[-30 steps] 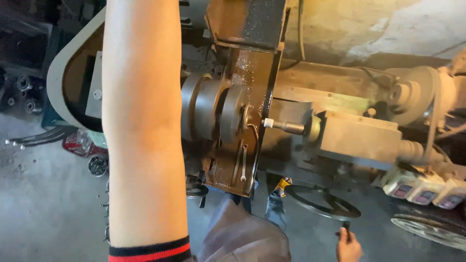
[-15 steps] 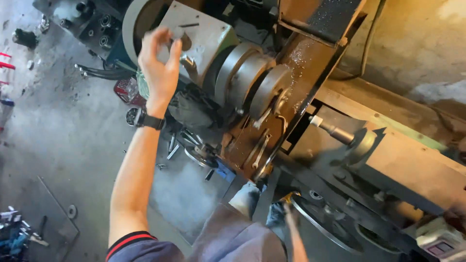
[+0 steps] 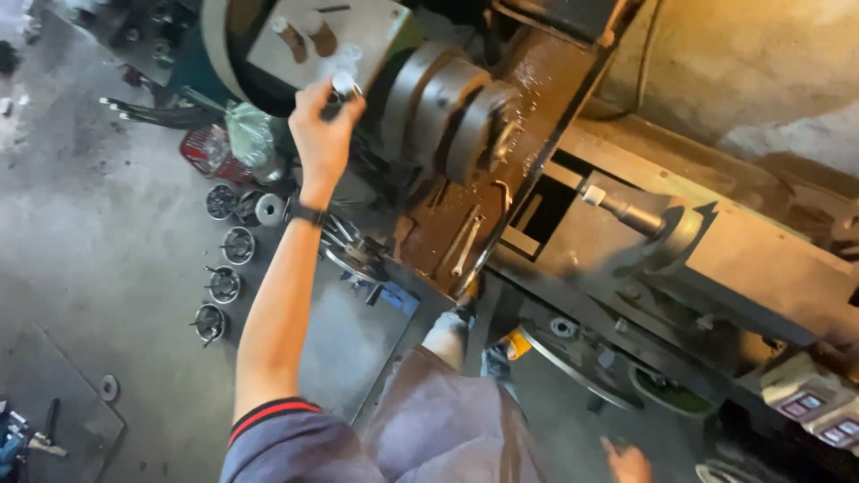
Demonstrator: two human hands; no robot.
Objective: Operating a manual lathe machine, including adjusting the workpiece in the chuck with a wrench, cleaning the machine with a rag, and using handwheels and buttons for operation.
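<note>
Right in front of the person stood a big old lathe (image 3: 716, 259), brown and greasy, with a grey-green box at its head end. A round metal chuck (image 3: 452, 112) sat beside that box, and a flat rusty plate (image 3: 465, 224) was fixed on the front of the chuck. On the other end, a pointed metal rod (image 3: 617, 207) aimed toward the plate but was well apart from it.

Lower down, a dark handwheel (image 3: 573, 358) stuck out near the person's knees. On the grey floor (image 3: 80, 224) lay a row of small round metal parts (image 3: 224, 284), and a red basket (image 3: 208, 150) stood near them with a crumpled plastic bag (image 3: 250, 132) beside it.

The left hand (image 3: 324, 134) was stretched way up, fingers curled tight around a small shiny knob (image 3: 343, 85) on a lever on the grey-green box. A dark watch (image 3: 307, 213) was on that wrist. The right hand (image 3: 626, 461) hung low at the bottom edge, near the handwheel, touching nothing. It looked loosely spread, but I could only see part of it.

I think a good way to work that lever would be to grip the knob firmly, move it slowly all the way to its stop, and keep sleeves and the other hand far from the chuck and plate.
</note>
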